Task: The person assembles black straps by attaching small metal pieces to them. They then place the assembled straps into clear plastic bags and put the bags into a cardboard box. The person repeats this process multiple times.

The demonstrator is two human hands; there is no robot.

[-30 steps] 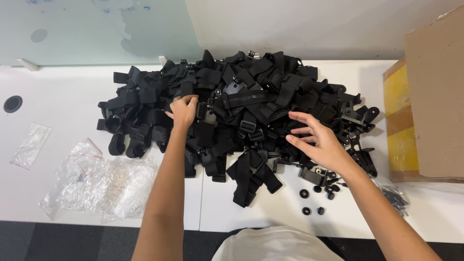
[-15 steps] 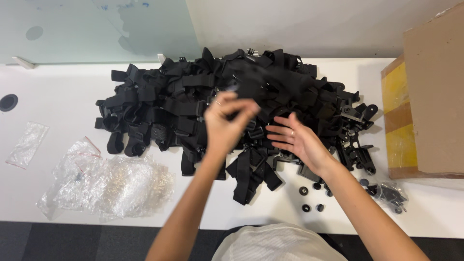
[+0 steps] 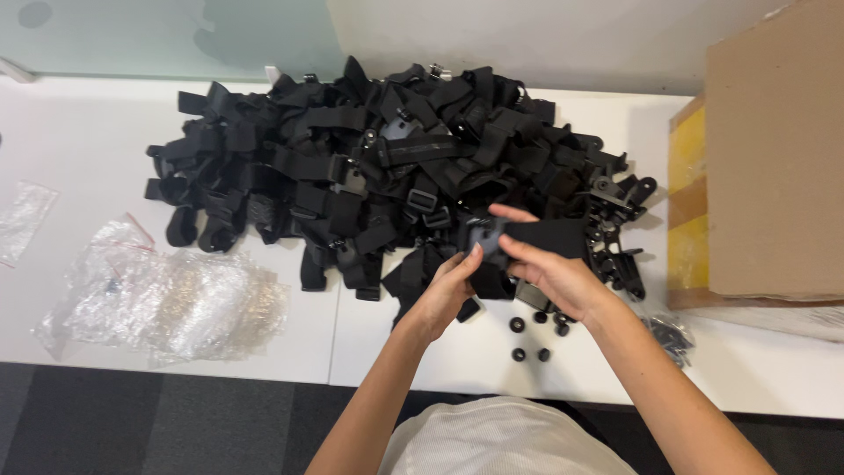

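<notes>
One head-worn view, looking steeply down

The single camera sits on the person's head, close above the white table (image 3: pixel 105 132), facing forward and down. Forearms enter from the bottom edge; a wall crosses the top of the frame.

Strap pile (image 3: pixel 387 167) left of box (image 3: pixel 774 158)

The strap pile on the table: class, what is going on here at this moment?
A person holds one black strap in both hands in front of a big strap pile on a white table. The left hand pinches its end by a grey fitting; the right hand grips it beside that. A few small black knobs lie just below the hands. Clear plastic bags lie to the left, a cardboard box to the right.
</notes>
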